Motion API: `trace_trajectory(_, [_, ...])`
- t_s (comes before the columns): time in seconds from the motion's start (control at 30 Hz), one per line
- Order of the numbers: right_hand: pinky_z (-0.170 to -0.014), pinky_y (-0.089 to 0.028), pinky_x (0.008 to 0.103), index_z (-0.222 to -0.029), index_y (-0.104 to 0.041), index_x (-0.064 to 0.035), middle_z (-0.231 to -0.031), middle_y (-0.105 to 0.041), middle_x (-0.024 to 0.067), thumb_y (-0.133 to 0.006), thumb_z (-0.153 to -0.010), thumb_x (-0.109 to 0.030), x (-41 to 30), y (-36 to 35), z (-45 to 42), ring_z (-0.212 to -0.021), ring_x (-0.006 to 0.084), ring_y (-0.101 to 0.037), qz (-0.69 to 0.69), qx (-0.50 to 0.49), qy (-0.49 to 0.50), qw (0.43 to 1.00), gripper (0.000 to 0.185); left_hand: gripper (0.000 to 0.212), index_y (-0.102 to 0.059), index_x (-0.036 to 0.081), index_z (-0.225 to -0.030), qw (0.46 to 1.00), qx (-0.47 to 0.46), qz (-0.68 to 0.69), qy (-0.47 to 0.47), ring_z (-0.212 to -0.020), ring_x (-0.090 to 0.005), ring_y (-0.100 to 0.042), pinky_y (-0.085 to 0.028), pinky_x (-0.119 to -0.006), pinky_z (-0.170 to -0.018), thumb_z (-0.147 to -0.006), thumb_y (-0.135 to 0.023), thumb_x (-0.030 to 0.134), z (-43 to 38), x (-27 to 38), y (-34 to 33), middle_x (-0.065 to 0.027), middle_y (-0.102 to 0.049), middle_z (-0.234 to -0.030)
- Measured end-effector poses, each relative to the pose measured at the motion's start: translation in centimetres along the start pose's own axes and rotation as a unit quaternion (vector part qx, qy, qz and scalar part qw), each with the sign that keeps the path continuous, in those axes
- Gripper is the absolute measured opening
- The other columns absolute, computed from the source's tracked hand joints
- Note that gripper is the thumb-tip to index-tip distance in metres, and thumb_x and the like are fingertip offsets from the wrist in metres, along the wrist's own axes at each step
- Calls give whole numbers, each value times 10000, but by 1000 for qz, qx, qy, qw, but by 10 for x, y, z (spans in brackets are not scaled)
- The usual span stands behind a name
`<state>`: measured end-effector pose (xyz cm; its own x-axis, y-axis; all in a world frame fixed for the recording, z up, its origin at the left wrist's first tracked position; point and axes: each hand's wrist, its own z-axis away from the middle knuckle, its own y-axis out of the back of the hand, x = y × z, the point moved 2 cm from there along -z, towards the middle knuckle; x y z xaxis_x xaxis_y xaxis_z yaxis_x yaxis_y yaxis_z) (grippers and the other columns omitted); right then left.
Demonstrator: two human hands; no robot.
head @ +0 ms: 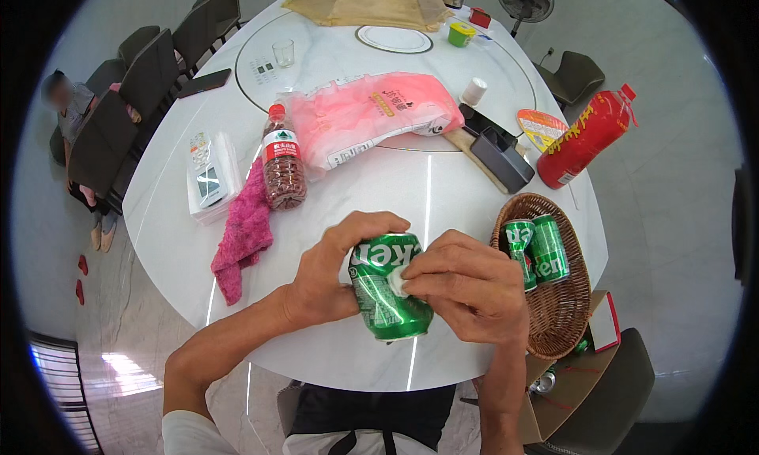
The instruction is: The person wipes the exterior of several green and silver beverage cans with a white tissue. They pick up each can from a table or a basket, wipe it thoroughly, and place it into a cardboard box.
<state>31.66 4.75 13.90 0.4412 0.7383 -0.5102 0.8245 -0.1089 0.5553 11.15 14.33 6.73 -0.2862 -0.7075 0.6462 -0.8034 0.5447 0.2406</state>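
Observation:
My left hand [323, 271] grips a green aluminium drinks can [385, 315] over the white table, fingers round its end and side. A small white wad, perhaps tissue [397, 282], is pinched between the fingertips of my right hand [474, 283] and pressed against the can's printed side. To the right, a brown wicker basket [554, 330] holds two more green cans [550, 247], lying side by side. A pink terry cloth [243, 235] lies crumpled to the left, against a red-capped plastic bottle [284, 173].
A pink plastic package [373, 108] lies across the table [356, 185]. A red bottle [584, 138] and a grey-black device [504, 158] are at right, a tissue pack [213, 176] at left. A cardboard box [569, 396] with cans sits below the basket. A person [77, 111] sits far left.

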Motion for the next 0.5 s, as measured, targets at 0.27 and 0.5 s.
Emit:
trace_trajectory(0.27, [-713,-587,373,-974,-804,44,-997,-792,147,-815,-688,197,-5,0,-5,-826,298,-731,47,38,-15,998,324,754,-563,46,-1430,983,-23,-114,-140,-1175,-484,-767,-645,-546,-981,-782,-943,-24,4,2,1,-339,-709,-1417])
trace_trajectory(0.5, [-695,-575,358,-1054,-817,48,-1049,-804,139,-790,-744,237,-2,7,-6,-860,274,-742,83,184,-49,978,364,208,-763,137,-1015,933,-15,-245,-264,-1152,-328,-742,-607,-468,-953,-831,-854,105,-2,17,9,-153,-757,-1339])
